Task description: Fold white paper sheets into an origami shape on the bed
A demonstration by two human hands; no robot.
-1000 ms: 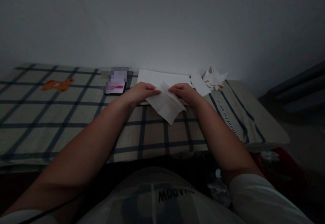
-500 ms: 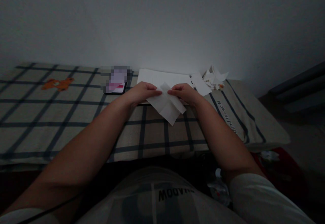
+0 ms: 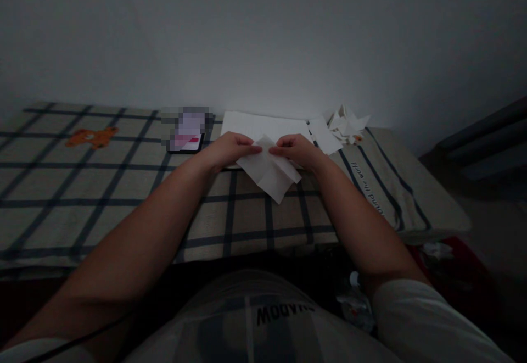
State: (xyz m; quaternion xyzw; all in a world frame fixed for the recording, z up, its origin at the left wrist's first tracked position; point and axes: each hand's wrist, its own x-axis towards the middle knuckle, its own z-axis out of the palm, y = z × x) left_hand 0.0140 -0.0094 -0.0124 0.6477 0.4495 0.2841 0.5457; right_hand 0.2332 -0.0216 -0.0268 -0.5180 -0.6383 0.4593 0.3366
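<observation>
A folded sheet of white paper (image 3: pixel 269 173) hangs tilted over the checked cloth (image 3: pixel 123 182), its lower corner pointing toward me. My left hand (image 3: pixel 228 150) pinches its upper left edge and my right hand (image 3: pixel 295 150) pinches its upper right edge, fingertips almost meeting at the top fold. Both hands hover just in front of a stack of white sheets (image 3: pixel 263 125) lying flat near the wall.
A phone (image 3: pixel 187 139) with a lit screen lies left of the stack. A pile of crumpled and folded paper pieces (image 3: pixel 343 124) sits at the back right. An orange bear print (image 3: pixel 93 136) marks the cloth at left. The surface ends at right, with dark clutter (image 3: pixel 436 253) below.
The paper's fold has tightened slightly and my fingertips have drawn a little closer together. Arms and other objects stay as they were.
</observation>
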